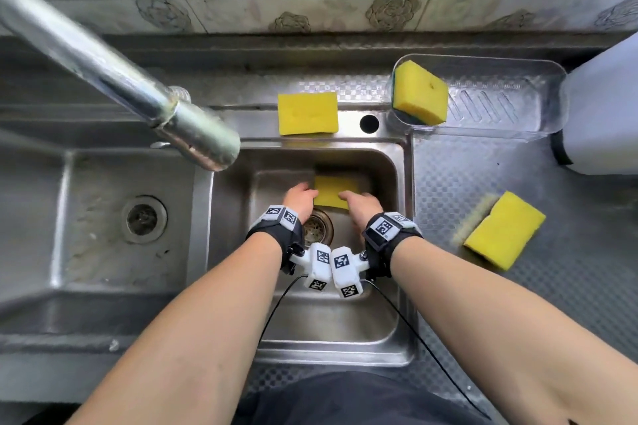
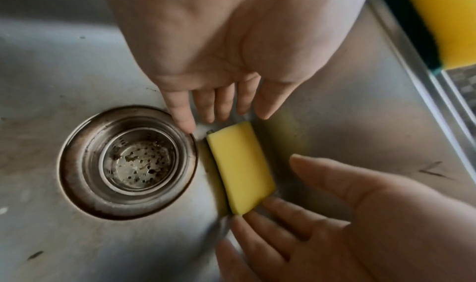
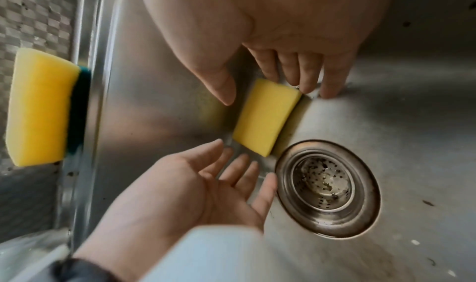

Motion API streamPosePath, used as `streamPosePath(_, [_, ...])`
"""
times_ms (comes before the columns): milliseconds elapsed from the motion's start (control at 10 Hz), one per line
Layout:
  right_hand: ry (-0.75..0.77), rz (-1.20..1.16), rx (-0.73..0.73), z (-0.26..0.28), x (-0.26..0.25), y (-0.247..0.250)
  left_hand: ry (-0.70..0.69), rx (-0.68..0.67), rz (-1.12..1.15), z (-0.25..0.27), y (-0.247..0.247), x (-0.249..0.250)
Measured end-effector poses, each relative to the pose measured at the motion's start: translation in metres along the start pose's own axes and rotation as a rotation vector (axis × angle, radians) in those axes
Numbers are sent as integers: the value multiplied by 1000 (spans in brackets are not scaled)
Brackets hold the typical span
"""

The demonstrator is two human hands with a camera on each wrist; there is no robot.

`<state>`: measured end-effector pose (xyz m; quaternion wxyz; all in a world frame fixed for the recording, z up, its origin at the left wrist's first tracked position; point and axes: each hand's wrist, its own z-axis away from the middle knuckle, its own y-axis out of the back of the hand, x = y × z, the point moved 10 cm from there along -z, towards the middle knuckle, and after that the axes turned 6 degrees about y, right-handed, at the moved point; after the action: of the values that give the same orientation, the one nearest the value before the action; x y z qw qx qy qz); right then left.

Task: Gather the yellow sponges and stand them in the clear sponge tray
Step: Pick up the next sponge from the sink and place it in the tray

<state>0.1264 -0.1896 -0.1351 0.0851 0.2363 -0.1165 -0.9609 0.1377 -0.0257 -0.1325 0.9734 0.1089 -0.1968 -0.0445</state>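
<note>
**A:** Head view: my left hand [image 1: 299, 198] and right hand [image 1: 360, 205] flank the sponge [image 1: 333, 191] low in the sink [image 1: 402, 162], by the drain [image 2: 127, 162]. Fingers [image 2: 257, 95] straight and relaxed, pinching nothing yet.

**B:** I'd press in on both short ends together, thumbs on top, and lift straight up.

**A:** Then over to the clear tray [image 1: 500, 100] on the worktop [image 1: 448, 176], standing it beside the tilted sponge [image 1: 419, 93] already inside.
</note>
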Motion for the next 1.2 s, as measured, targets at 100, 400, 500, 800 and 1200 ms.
streamPosePath(100, [16,-9,-9,-1,-5,-6,47,-25,-24,-4,-4,-5])
streamPosePath(400, [28,206,-208,1,8,-30,128,-20,-94,-4,14,-33])
streamPosePath(500, [1,220,-266,11,22,-35,178,-18,-58,2,22,-50])
streamPosePath(800, [147,47,-199,66,-3,-18,79,56,57,20,50,-52])
streamPosePath(1200, [400,-262,-72,129,-79,98,-276,25,195,141,16,73])
